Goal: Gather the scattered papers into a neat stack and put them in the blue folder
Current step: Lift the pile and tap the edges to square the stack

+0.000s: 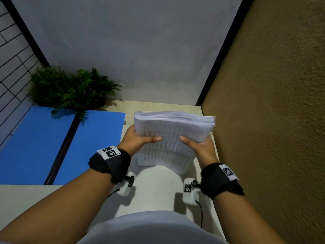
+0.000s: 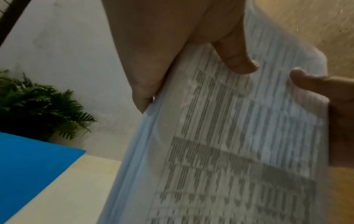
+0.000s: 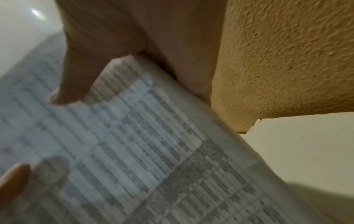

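A thick stack of printed white papers (image 1: pixel 173 128) is held up above the table, tilted with its far edge raised and its near edge hanging toward me. My left hand (image 1: pixel 140 138) grips the stack's left side, thumb on the printed face. My right hand (image 1: pixel 195 143) grips its right side the same way. Both wrist views show the printed sheets (image 2: pixel 239 144) (image 3: pixel 124 144) close up and blurred, with a thumb (image 2: pixel 237 60) (image 3: pixel 74 84) pressed on top. The blue folder (image 1: pixel 52 147) lies open and flat on the table to the left, apart from the papers.
A potted fern (image 1: pixel 73 87) stands behind the folder at the back left. A rough tan wall (image 1: pixel 272 120) runs close along the right of the light table (image 1: pixel 154 187). A grey wall closes the back. My white-clad lap is at the bottom.
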{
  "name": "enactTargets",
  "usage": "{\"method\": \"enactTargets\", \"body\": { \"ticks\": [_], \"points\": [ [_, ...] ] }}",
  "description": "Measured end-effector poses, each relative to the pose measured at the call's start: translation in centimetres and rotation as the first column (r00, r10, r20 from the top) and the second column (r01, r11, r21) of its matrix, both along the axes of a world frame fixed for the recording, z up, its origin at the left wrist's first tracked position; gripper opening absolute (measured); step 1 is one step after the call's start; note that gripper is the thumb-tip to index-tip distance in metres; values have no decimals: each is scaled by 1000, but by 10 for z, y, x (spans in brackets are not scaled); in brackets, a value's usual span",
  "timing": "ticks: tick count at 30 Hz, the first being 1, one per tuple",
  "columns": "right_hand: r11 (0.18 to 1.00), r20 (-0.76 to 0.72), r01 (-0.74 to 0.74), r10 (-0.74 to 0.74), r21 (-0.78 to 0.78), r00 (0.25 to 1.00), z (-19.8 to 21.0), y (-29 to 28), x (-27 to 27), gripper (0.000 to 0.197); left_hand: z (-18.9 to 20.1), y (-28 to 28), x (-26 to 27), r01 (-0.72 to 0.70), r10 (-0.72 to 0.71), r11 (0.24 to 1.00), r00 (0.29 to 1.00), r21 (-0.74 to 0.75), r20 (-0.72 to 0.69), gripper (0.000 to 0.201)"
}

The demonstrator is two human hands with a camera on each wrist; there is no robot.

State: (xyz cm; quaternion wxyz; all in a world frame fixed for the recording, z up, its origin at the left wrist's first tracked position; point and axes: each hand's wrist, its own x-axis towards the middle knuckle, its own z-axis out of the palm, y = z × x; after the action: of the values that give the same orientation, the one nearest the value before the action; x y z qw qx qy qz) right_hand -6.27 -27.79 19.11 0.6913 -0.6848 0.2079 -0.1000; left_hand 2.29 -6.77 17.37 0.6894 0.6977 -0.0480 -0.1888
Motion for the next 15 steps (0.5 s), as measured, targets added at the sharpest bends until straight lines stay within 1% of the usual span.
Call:
{"method": "enactTargets", "body": {
  "ticks": [1,3,4,6,8,9,12,13,15],
  "points": [
    [999,-48,-34,35,27,998,-2,0,3,72,-1,-1,-1,0,0,1000,1000,6,-28,57],
    [997,-83,30,-24,66,996,-2,0,9,53,0,-5,-3,-38,38,999,998,3,-56,53],
    [995,-72,63,-57,75,996,0,-1,11,46,4,-7,-3,-66,65,998,996,-10,-57,51],
    [992,-30,93,-90,85,995,5,-4,12,40,12,-10,-4,-103,101,994,994,-48,-43,49],
    [992,9,105,-106,75,994,9,-7,8,39,16,-10,-5,-115,114,991,993,-67,-11,51],
    [992,31,108,-110,62,993,11,-8,4,41,17,-8,-6,-118,119,990,993,-77,7,54],
    [989,74,145,-147,33,986,10,-7,-9,65,11,-5,-11,-122,126,989,991,-84,48,71],
    [986,85,163,-165,29,983,9,-7,-14,70,8,-5,-13,-122,126,989,991,-78,52,75],
    [981,136,194,-196,27,971,6,-6,-24,67,2,-6,-18,-121,125,989,991,-85,46,83]
  ]
}}
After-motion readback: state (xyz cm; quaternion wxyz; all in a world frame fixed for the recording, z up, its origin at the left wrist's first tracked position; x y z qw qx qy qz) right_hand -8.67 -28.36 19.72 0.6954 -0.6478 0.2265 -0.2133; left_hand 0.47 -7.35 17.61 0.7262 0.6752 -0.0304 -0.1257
